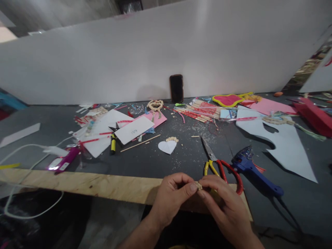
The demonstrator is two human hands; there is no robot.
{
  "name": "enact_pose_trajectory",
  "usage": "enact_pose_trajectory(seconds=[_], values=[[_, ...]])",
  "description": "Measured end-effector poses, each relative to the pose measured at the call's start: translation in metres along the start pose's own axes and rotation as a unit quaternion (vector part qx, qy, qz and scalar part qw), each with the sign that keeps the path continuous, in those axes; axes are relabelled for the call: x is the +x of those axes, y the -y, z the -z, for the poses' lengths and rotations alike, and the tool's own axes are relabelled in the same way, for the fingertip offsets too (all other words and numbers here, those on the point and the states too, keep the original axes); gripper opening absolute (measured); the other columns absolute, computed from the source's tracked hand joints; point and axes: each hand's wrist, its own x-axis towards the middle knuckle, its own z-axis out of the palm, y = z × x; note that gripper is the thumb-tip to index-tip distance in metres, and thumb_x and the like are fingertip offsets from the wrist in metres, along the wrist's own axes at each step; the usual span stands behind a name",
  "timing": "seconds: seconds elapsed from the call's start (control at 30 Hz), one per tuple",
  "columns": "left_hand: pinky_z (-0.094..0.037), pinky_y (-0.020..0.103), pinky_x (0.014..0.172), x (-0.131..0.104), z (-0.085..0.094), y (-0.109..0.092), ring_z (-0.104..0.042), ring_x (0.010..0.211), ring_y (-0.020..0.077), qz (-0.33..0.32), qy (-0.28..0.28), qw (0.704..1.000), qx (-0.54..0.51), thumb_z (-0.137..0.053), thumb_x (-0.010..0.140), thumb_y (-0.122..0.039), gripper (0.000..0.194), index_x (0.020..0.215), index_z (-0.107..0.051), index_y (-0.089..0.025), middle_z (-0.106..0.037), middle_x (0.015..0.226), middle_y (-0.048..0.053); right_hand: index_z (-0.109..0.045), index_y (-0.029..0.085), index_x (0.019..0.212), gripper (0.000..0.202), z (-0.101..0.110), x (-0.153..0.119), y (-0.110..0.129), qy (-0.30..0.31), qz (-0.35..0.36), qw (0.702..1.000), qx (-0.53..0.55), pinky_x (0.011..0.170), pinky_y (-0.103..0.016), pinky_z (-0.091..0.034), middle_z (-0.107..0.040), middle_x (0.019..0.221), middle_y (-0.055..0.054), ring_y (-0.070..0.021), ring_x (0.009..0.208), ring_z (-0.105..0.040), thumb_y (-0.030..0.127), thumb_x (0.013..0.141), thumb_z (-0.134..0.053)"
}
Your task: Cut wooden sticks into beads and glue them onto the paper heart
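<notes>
Between the fingertips of my left hand (174,197) and my right hand (228,204) is a small beige beaded piece (199,186). Both hands pinch it above the table's wooden front edge. A white paper heart (167,147) lies beyond them, with small beige pieces (172,139) along its top. Red-handled scissors (223,166) rest just past my right hand, and yellow handles partly show beside them. To the right lies a blue glue gun (255,173).
A phone (176,88) leans on the pale partition (116,58). Patterned sticks (202,110), a white cut sheet (287,148) and yellow-black pliers (113,143) lie on the dark table. White cables cross the left side near a purple device (64,159).
</notes>
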Motion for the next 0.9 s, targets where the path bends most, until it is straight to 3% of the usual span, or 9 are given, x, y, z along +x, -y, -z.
enact_pose_trajectory(seconds=[0.4, 0.6, 0.9], values=[[-0.039, 0.02, 0.058, 0.0009, -0.0001, 0.0012, -0.049, 0.056, 0.0079, 0.007, 0.003, 1.0, -0.02, -0.073, 0.066, -0.031, 0.021, 0.066, -0.064, -0.012, -0.06, 0.06, -0.001, -0.057, 0.023, 0.091, 0.012, 0.0004, -0.0014, -0.0004, 0.007, 0.001, 1.0, 0.007, 0.069, -0.024, -0.051, -0.064, 0.083, -0.001, -0.0128, 0.079, -0.061, 0.02, 0.08, -0.054], [-0.037, 0.019, 0.054, 0.0001, 0.0032, 0.0032, -0.048, 0.055, 0.0074, 0.017, 0.012, 1.0, -0.023, -0.07, 0.069, -0.032, 0.021, 0.068, -0.064, -0.012, -0.06, 0.061, -0.001, -0.054, 0.024, 0.101, 0.023, 0.0006, -0.002, -0.0016, -0.002, 0.011, 1.0, -0.022, 0.074, -0.024, -0.051, -0.065, 0.092, -0.002, -0.0135, 0.086, -0.061, 0.022, 0.078, -0.058], [-0.04, 0.019, 0.059, 0.0018, 0.0047, 0.0027, -0.051, 0.058, 0.0076, 0.01, 0.019, 1.0, -0.017, -0.069, 0.071, -0.032, 0.02, 0.071, -0.066, -0.013, -0.062, 0.065, 0.0, -0.057, 0.024, 0.095, 0.016, 0.0, -0.0004, -0.0018, -0.001, 0.017, 1.0, -0.01, 0.072, -0.022, -0.051, -0.065, 0.085, 0.0, -0.0119, 0.08, -0.062, 0.02, 0.08, -0.056]])
